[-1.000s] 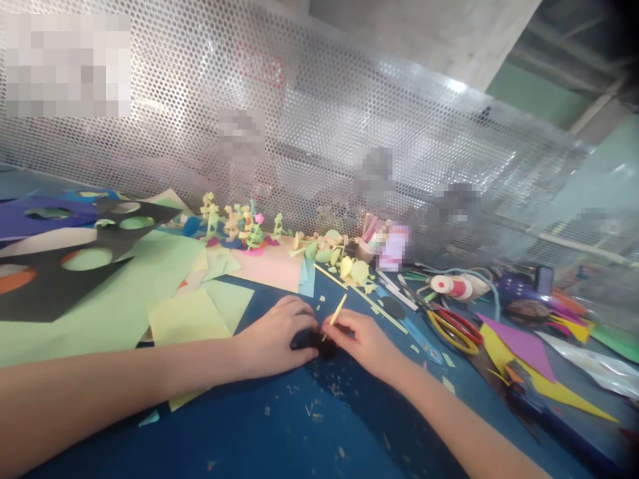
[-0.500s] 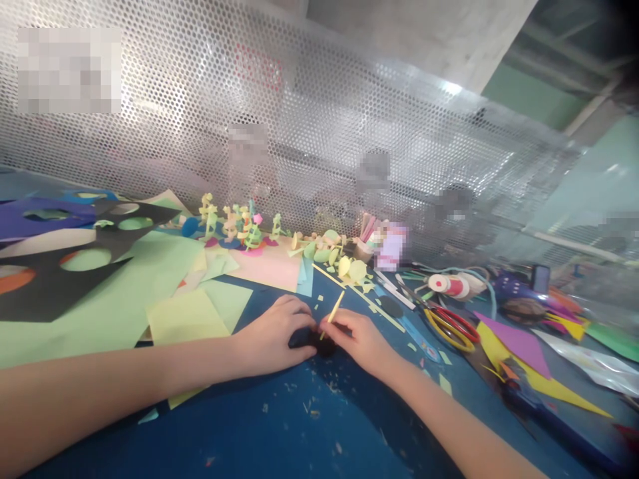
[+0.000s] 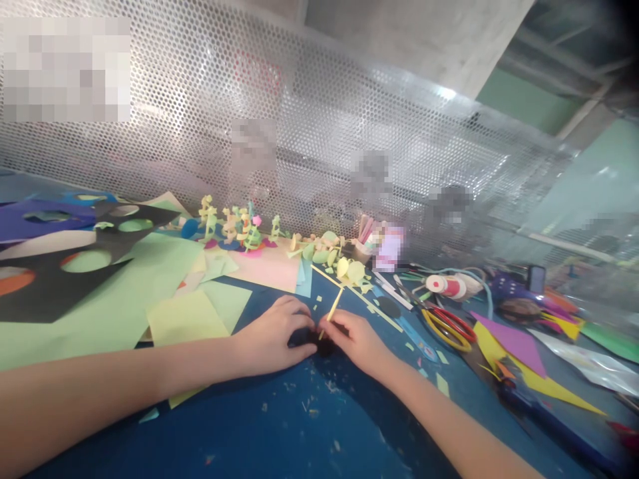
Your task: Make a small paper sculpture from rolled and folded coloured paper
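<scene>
My left hand (image 3: 272, 336) lies on the blue table (image 3: 279, 432) with its fingers curled over a small dark paper piece (image 3: 314, 341), pressing it down. My right hand (image 3: 357, 340) is closed in a pinch on a thin yellow paper strip (image 3: 333, 306), which stands tilted up and away from the dark piece. The two hands meet fingertip to fingertip over that piece. Most of the dark piece is hidden under the fingers.
Yellow and green paper sheets (image 3: 187, 316) lie left of my hands, and black card with round holes (image 3: 64, 263) lies further left. Small paper figures (image 3: 234, 229) stand by the perforated metal screen (image 3: 299, 133). Scissors with yellow and red handles (image 3: 452, 327), a thread spool (image 3: 446, 286) and coloured offcuts (image 3: 524, 359) lie to the right.
My right hand and the yellow strip have edged slightly left, closer to my left hand. The left hand has stayed in place.
</scene>
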Available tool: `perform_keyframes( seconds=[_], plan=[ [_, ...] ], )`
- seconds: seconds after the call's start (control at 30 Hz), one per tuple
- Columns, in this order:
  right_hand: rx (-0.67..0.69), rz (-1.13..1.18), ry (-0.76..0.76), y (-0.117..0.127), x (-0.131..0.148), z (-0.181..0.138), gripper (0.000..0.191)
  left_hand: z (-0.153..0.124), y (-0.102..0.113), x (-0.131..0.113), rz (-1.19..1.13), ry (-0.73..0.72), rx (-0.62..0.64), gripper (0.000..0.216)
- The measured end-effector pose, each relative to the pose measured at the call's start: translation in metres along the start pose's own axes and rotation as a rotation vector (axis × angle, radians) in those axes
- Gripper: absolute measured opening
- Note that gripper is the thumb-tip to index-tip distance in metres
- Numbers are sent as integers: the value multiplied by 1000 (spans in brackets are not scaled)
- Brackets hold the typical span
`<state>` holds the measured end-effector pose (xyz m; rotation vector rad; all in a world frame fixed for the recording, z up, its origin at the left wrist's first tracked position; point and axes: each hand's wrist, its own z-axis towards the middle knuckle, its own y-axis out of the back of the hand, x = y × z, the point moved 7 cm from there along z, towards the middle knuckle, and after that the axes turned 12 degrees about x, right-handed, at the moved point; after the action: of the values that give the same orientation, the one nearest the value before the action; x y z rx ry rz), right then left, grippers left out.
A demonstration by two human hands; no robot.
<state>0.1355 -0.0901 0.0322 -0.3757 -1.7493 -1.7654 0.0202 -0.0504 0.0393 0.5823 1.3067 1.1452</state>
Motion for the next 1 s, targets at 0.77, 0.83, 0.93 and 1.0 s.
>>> perform_keyframes(
  seconds=[0.77,0.83,0.93,1.0],
  plan=[
    [226,362,-35,-22,39,-8,44,-2,7,9,-1063,233,-114,30],
    [209,341,-52,-20,38,-8,44,-1,4,12,-1124,242,-125,28],
    [226,393,-64,-20,39,-8,45,0,2,16,-1180,237,-145,24],
    [243,453,-59,-21,43,-9,45,0,2,18,-1226,242,-170,21]
  ],
)
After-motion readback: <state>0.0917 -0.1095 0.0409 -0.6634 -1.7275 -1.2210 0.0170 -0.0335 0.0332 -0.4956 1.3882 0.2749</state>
